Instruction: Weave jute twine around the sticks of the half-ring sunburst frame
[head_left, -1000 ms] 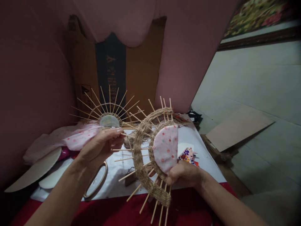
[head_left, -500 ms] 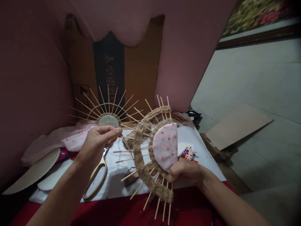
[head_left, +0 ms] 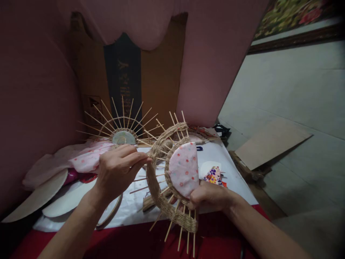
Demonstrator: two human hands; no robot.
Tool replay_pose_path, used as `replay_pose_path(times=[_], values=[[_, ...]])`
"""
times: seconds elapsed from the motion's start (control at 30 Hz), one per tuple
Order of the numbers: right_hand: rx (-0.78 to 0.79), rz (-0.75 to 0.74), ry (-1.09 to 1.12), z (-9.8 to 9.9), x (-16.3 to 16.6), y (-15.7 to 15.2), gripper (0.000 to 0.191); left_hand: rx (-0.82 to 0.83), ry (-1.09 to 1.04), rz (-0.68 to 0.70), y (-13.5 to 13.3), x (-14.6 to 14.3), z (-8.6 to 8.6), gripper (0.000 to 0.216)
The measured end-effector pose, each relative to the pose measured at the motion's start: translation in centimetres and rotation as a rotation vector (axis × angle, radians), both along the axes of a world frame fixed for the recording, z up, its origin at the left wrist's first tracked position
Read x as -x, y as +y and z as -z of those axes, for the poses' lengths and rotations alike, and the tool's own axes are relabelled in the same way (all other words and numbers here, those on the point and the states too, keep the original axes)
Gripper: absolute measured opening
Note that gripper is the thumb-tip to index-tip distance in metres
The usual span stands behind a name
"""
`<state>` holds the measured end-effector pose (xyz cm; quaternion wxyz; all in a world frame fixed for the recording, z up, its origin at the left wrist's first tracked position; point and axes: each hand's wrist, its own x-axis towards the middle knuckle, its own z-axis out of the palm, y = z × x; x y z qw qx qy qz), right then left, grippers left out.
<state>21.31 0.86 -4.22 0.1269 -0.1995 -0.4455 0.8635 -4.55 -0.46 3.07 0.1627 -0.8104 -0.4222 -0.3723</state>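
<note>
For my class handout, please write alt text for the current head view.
A person's right hand grips a half-round woven piece with dotted centre and radiating sticks; the left hand pinches at its outer edge. Behind, a similar fan stands before cardboard.

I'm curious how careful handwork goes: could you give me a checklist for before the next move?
1. Right hand gripping the half-round woven piece: ok.
2. Left hand pinching at the outer band: ok.
3. Left hand clear of protruding sticks: not ok; several jut out close by.
4. Scissors closed: cannot tell; blades hidden.
5. Held piece apart from the rayed piece behind: cannot tell; they overlap in view.
</note>
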Motion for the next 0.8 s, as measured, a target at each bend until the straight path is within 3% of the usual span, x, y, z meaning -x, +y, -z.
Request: replay_pose_path(times=[0.13, 0.27, 0.4, 0.57, 0.67, 0.8], values=[[-0.006, -0.022, 0.021, -0.2, 0.2, -0.1, 0.049, 0.018, 0.039, -0.011, 0.1, 0.3, -0.4, 0.017], [0.002, 0.000, 0.022, -0.5, 0.2, -0.2, 0.052, 0.097, -0.079, -0.012, 0.3, 1.1, -0.9, 0.021], [0.003, -0.010, 0.038, -0.3, -0.2, -0.2, 0.052, 0.456, -0.406, 0.050, 0.3, 1.9, -1.4, 0.020], [-0.009, -0.131, 0.076, 0.0, -0.6, 0.0, 0.048, 0.940, -0.734, 0.202, 0.3, 3.1, -1.7, 0.017], [-0.033, -0.158, 0.075, 0.0, -0.5, 0.0, 0.047, 1.033, -0.833, 0.332, 0.2, 3.6, -1.7, 0.017], [-0.049, -0.141, 0.100, 0.0, -0.4, -0.1, 0.050, 1.040, -0.921, 0.378, -0.2, 3.7, -2.1, 0.017]])
